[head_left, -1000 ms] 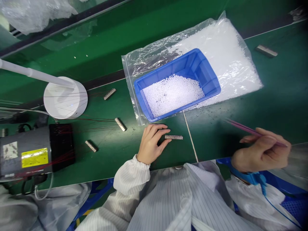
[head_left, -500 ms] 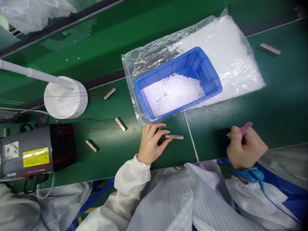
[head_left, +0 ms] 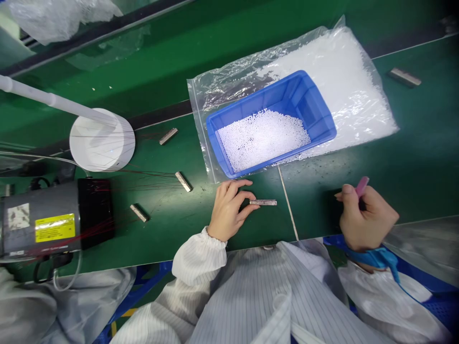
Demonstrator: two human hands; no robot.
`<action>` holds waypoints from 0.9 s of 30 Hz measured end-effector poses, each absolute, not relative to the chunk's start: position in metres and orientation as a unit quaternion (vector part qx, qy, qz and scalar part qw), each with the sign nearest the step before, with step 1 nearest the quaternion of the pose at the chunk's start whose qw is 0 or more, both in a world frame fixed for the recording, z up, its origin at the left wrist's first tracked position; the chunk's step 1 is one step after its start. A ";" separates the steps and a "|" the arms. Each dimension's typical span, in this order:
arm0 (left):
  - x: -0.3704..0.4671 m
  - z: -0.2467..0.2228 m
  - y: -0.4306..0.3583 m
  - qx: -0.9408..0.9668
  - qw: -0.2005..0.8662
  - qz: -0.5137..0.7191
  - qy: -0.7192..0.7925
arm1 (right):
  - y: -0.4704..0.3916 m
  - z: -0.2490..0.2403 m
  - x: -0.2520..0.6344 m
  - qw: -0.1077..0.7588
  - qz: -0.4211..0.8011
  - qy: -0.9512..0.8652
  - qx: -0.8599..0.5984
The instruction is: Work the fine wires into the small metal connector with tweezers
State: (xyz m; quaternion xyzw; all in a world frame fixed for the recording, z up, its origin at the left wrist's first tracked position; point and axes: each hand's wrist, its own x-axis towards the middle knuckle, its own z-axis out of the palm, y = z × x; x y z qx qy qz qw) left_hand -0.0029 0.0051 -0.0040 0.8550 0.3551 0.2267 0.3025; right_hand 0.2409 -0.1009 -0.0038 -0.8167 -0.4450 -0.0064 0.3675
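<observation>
My left hand pinches the left end of a small metal bar between thumb and index finger, low over the green table. At the right, my right hand is closed round a pink tool, whose upper end sticks out; its tip is hidden. Beyond my left hand stands a blue bin holding white beads. The bin rests on a clear plastic bag full of white beads.
Other metal bars lie on the table, at the left and far right. A white round container and a black machine with thin wires stand left. Grey cloth shows at the lower left.
The whole view has shifted slightly. The pink tool in my right hand stands a little more upright. My left hand keeps its pinch on the metal bar.
</observation>
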 end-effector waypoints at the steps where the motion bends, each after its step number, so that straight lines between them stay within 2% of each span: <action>1: -0.003 -0.004 0.005 0.856 0.302 0.224 0.354 | -0.101 -0.004 0.241 0.368 -0.007 -0.445 -0.816; 27: -0.003 -0.003 0.005 0.850 0.319 0.232 0.348 | -0.100 -0.003 0.240 0.368 -0.003 -0.446 -0.816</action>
